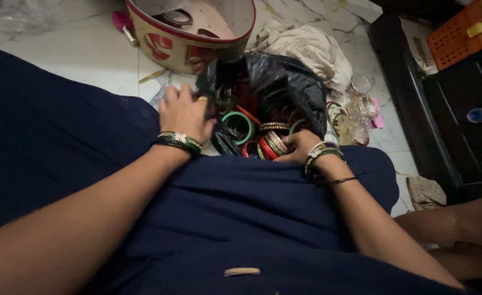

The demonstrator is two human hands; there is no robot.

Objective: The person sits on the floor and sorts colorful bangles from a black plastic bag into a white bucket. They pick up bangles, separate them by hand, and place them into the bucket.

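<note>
I see both hands working inside an open black plastic bag that lies on the pale marble floor, just past the edge of my dark blue garment. My left hand rests on the bag's left rim, fingers curled over the plastic; I cannot tell whether it actually pinches the edge. My right hand sits at the bag's near edge, fingertips closed on a stack of bangles, red, green and gold. A loose green bangle lies between the two hands, inside the bag. Behind the bag stands a round cream-and-red box; a crumpled beige cloth lies to its right, touching the bag.
</note>
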